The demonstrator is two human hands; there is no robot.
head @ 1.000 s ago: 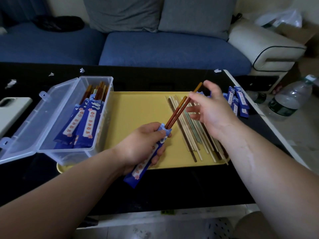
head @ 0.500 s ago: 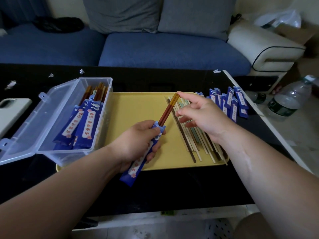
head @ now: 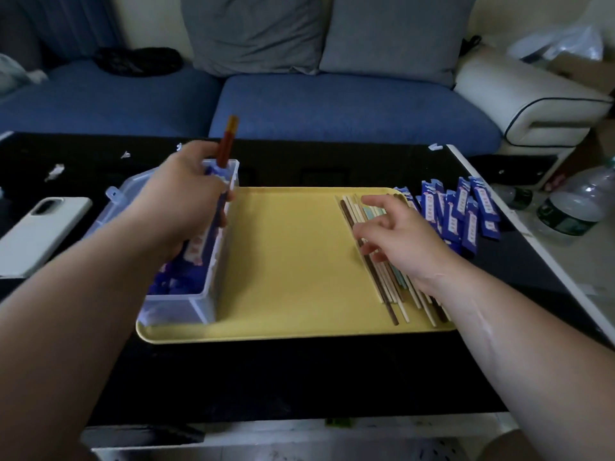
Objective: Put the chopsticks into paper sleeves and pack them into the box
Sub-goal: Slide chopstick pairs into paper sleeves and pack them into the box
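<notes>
My left hand (head: 181, 194) grips a pair of red-brown chopsticks (head: 227, 141) pushed into a blue paper sleeve, over the clear plastic box (head: 203, 304). The chopstick tops stick up past the box's far end. Inside the box lie several sleeved pairs (head: 173, 277). My right hand (head: 396, 237) hovers with spread, relaxed fingers over the row of loose chopsticks (head: 382, 291) on the right side of the yellow tray (head: 286, 267); whether it touches them is unclear. A pile of empty blue sleeves (head: 462, 214) lies just right of the tray.
A white phone (head: 36, 234) lies left of the box on the black table. Plastic water bottles (head: 579, 204) stand on the floor at right. A blue sofa with grey cushions runs behind the table. Paper scraps dot the table's far left.
My left hand has carried the sleeved chopsticks from the tray's front left over to the box. My right hand let go of the chopstick tops and dropped to the loose chopsticks.
</notes>
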